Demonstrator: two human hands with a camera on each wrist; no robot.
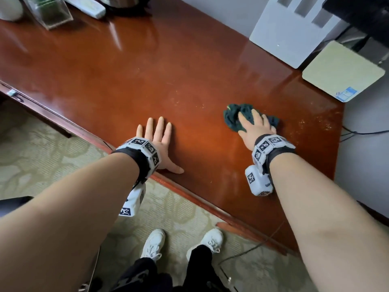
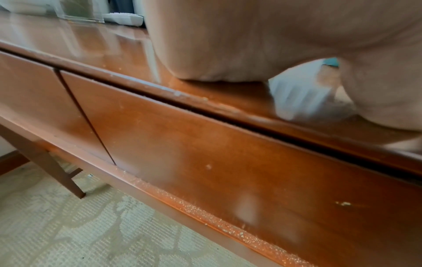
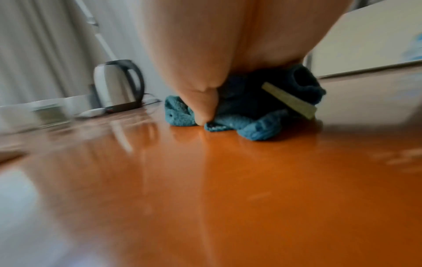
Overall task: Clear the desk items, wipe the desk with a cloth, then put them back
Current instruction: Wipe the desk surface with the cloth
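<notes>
A crumpled dark teal cloth [image 1: 233, 118] lies on the glossy red-brown desk [image 1: 147, 76], right of the middle. My right hand [image 1: 255, 125] presses down on top of the cloth with its fingers laid over it; in the right wrist view the thumb [image 3: 205, 106] touches the cloth [image 3: 258, 128], which has a pale tag. My left hand [image 1: 159, 138] rests flat on the desk near the front edge, fingers straight and spread, holding nothing. The left wrist view shows my palm [image 2: 217, 45] on the desk top above the drawer fronts [image 2: 205, 153].
At the far left stand a clear plastic holder [image 1: 50, 12], a white remote [image 1: 88, 6] and a steel kettle [image 3: 118, 84]. A white panel [image 1: 288, 32] and a cream flat box [image 1: 343, 70] sit at the right end. Carpet and my shoes lie below the front edge.
</notes>
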